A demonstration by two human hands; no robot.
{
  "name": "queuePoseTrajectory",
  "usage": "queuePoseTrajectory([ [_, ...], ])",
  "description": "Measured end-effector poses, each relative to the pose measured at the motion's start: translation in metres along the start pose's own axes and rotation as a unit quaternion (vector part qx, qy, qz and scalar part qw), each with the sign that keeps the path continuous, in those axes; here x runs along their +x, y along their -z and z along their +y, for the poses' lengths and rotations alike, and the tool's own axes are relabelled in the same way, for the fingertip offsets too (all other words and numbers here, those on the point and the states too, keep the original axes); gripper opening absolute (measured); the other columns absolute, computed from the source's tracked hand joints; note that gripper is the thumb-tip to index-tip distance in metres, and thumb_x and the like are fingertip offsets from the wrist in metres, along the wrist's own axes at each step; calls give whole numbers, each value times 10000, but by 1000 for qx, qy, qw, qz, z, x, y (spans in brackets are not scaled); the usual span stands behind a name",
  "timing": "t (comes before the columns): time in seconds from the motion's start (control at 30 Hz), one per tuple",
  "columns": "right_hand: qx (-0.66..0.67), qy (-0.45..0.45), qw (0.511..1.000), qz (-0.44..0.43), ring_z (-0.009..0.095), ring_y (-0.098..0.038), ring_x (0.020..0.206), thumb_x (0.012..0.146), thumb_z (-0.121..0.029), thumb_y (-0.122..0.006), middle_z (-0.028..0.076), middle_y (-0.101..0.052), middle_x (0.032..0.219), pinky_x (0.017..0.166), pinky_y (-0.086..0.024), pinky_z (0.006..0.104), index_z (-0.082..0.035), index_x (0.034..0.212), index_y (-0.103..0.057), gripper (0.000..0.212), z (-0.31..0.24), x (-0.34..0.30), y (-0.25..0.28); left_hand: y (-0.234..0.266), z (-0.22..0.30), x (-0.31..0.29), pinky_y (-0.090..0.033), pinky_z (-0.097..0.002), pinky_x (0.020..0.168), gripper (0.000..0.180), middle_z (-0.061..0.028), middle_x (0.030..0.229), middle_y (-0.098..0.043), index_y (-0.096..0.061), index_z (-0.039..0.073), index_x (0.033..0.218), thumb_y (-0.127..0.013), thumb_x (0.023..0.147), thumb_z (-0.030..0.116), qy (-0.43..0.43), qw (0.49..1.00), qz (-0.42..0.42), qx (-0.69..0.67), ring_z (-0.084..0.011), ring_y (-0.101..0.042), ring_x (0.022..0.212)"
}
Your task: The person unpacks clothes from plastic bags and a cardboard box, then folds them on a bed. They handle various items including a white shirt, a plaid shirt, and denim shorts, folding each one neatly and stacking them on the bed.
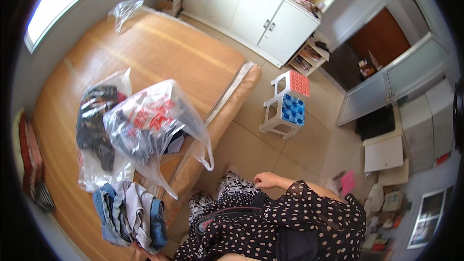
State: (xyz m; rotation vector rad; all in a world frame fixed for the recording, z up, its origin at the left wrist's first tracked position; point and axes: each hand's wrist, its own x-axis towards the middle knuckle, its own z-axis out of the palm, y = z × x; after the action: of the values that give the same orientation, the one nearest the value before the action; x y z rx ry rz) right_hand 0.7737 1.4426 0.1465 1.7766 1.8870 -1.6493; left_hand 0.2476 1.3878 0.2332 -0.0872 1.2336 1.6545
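My left hand (143, 253), partly hidden at the lower edge, grips a stack of folded clothes (130, 215) from below. The stack has blue denim pieces and a light grey garment, and it is held by the near edge of the bed. Beside it on the bed lies a clear plastic bag with red print (157, 111), with dark and blue clothes inside and its handles hanging over the edge. Another clear bag (99, 130) of dark clothing lies to its left. My right hand (267, 180) hangs by my body, fingers curled, with nothing seen in it.
A brown mat covers the bed (179, 43). Two stacked-height white stools, one red-topped (299, 83) and one blue-topped (293, 109), stand on the tiled floor. White cabinets (241, 9) line the far wall. A frosted door (391, 79) stands ajar at the right.
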Motion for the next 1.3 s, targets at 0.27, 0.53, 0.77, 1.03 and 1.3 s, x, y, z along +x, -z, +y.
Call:
queuePoseTrajectory([
  [0.27,125,-107,981,100,242,-596,858,706,-293,-623,115,-629,911,768,-459,323,-51,988,-594,373,148,-79,-74,-129,-83,-19,-359,-414,937,609,-115,1180,-496,-466,34,1172,-523,722,441,57,986,-97,122,-289,-472,1068],
  [0.53,226,-251,940,51,265,-583,812,748,-283,-570,161,-616,894,729,-452,358,-16,922,-625,323,255,-210,-142,-247,-226,-81,-373,-408,926,588,-114,1141,-527,-504,34,1132,-542,713,445,160,930,-219,247,-291,-497,1037],
  [0.77,337,-394,841,157,262,-586,801,788,-297,-559,144,-613,930,750,-469,352,24,1000,-588,386,285,-252,-244,-333,-346,-107,-392,-404,909,571,-113,1079,-568,-540,31,1088,-566,699,448,303,837,-322,322,-289,-527,992],
  [1.03,616,-385,636,260,254,-559,915,771,-305,-589,131,-599,980,794,-443,350,3,1058,-566,422,257,-216,-226,-401,-460,-108,-394,-431,902,587,-117,1083,-561,-501,45,1133,-559,701,437,411,735,-393,369,-301,-526,988],
  [1.3,722,-382,517,256,207,-591,806,777,-352,-603,102,-618,925,734,-464,320,-4,1081,-552,465,279,-217,-197,-444,-565,-166,-444,-408,831,412,-122,917,-604,-551,20,991,-520,705,316,422,698,-390,426,-280,-572,847],
])
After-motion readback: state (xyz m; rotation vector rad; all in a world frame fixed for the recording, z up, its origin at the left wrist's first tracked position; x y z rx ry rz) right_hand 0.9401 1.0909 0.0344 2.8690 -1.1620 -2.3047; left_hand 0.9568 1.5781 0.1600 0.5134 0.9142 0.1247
